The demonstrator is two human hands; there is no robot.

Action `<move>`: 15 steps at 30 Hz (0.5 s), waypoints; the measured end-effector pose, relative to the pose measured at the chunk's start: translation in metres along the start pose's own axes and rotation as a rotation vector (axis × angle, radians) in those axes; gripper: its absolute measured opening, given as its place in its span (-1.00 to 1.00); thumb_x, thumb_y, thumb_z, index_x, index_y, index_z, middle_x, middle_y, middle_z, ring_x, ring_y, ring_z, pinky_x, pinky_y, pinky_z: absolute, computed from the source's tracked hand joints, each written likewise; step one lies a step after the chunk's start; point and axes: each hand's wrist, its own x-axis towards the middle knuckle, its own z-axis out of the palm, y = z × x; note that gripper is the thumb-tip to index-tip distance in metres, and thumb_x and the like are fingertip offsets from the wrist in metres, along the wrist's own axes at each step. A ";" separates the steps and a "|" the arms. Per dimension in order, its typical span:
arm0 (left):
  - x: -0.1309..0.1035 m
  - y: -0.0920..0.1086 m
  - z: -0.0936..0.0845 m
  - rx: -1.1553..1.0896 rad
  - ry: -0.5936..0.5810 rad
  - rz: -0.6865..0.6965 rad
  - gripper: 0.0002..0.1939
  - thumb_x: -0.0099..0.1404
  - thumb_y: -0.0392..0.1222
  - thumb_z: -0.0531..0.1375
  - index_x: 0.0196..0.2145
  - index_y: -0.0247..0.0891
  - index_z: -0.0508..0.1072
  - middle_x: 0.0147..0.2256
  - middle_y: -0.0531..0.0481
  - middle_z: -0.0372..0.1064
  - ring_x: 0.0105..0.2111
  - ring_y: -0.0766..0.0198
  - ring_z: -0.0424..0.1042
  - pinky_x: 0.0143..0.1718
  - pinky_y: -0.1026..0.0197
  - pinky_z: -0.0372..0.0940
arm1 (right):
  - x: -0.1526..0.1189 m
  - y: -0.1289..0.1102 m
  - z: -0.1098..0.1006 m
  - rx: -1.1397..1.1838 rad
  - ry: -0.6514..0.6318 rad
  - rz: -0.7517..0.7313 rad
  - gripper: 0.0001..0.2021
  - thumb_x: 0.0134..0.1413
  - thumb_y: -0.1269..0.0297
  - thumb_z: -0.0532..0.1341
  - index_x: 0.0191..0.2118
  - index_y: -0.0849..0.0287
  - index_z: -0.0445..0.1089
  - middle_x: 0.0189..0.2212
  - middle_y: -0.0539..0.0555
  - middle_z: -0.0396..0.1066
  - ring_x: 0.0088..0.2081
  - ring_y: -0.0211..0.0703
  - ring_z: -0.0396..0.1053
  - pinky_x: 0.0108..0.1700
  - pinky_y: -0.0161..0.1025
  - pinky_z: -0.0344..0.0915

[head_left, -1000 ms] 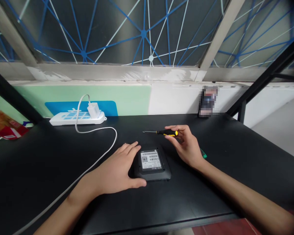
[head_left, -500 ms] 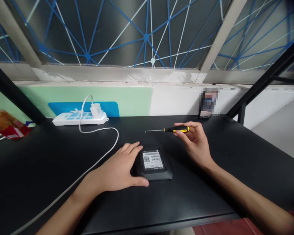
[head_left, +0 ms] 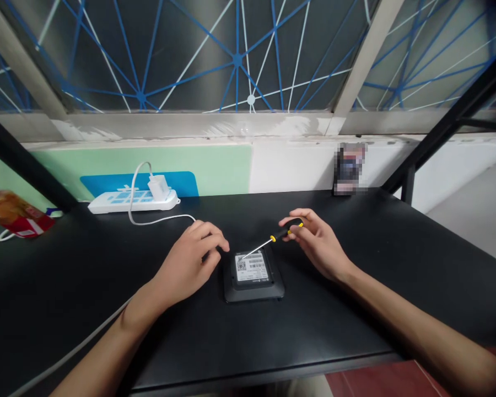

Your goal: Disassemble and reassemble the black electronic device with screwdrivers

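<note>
My right hand (head_left: 323, 245) grips a screwdriver (head_left: 288, 229) by its black and yellow handle. The thin shaft slants down to the left, its tip over the white label near the label's upper left; whether it touches is unclear. Under it lies a black square device (head_left: 254, 292) with a bevelled edge, label side up, showing a QR code and print. Just left of the device hovers my left hand (head_left: 192, 264), fingers loosely bent and apart, with nothing visible in it. No screw can be made out at the tip.
A white power strip (head_left: 107, 203) with a plugged-in charger (head_left: 158, 188) stands at the back left, its white cable (head_left: 78, 347) running beneath my left arm. A bottle with a red label (head_left: 27, 220) lies far left. A phone (head_left: 347, 171) leans against the wall.
The screwdriver has tilted, its tip coming down from behind the device to above the label. My left hand has lifted off the device's left side, drawing thumb and fingers in.
</note>
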 end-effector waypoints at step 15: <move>-0.005 0.000 0.006 -0.045 -0.072 0.137 -0.69 0.35 -0.46 0.04 -0.32 -0.14 0.51 -0.22 0.03 0.40 -0.20 0.18 0.33 -0.15 0.07 0.20 | -0.003 0.004 0.003 -0.123 -0.125 -0.036 -0.72 0.11 0.21 0.33 -0.08 0.08 0.33 -0.21 0.03 0.48 -0.31 -0.27 0.41 -0.21 -0.18 0.43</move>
